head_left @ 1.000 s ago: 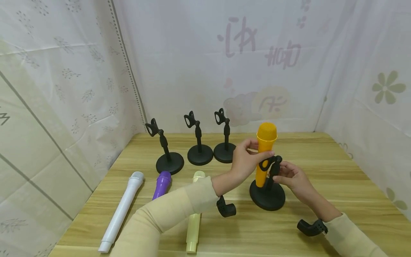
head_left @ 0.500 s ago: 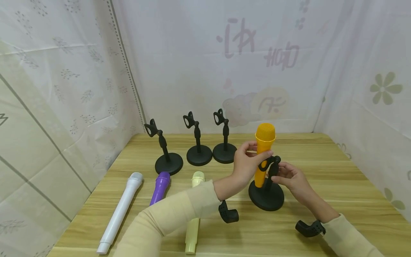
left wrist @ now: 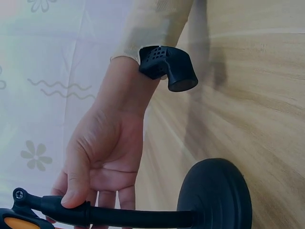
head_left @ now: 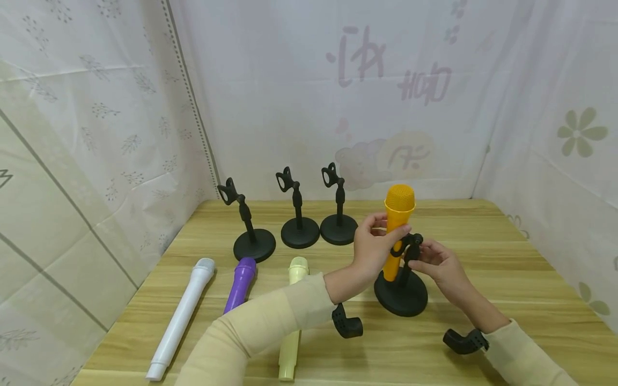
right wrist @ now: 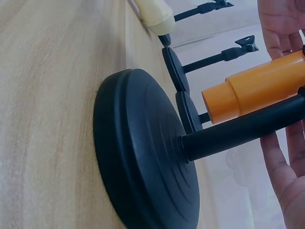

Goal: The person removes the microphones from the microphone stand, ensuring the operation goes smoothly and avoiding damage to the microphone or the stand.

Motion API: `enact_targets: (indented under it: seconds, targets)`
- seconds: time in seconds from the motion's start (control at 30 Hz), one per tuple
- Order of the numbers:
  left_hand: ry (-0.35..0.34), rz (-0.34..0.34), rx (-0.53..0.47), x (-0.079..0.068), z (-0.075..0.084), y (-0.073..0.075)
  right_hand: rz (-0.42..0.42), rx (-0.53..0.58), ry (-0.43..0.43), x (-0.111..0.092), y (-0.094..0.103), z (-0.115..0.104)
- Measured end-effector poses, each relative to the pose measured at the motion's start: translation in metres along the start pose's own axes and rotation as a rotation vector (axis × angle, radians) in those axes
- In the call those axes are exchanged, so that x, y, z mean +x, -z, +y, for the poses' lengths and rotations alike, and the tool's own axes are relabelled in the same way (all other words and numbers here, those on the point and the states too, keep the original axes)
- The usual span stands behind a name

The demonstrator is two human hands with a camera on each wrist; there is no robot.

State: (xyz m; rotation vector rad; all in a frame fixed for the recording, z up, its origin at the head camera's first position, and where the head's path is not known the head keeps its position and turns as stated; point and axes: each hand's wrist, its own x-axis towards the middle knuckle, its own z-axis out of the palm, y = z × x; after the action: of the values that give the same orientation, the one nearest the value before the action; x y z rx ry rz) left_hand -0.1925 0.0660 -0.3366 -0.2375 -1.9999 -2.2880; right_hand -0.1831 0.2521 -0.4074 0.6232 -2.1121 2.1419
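An orange microphone stands almost upright, its handle running through the clip of a black desk stand. My left hand grips the microphone below its head, with the thumb across the front. On the other side, my right hand pinches the stand's upright just under the clip. In the left wrist view the right hand has its thumb on the stand's neck. Seen in the right wrist view, the microphone's lower end hangs beside the pole, above the round base.
Three more black stands with bare clips stand at the back. A white microphone, a purple microphone and a pale yellow microphone lie at left front, the last two partly under my left sleeve. Patterned curtains enclose the wooden table.
My left forearm and wrist have shifted slightly right and down. Both hands keep their hold, and the microphone and stand stay practically in place.
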Motion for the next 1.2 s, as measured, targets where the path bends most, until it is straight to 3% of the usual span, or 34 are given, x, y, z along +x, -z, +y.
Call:
enact_targets:
  seconds: [0.67, 1.2]
  targets:
    - [0.005, 0.019, -0.008, -0.0028, 0.0007, -0.0022, 0.002, -0.011, 0.045, 0.0007, 0.0008, -0.002]
    - [-0.039, 0.021, 0.025, -0.0024, 0.0006, -0.001, 0.022, -0.08, -0.007, 0.0013, 0.001, -0.0023]
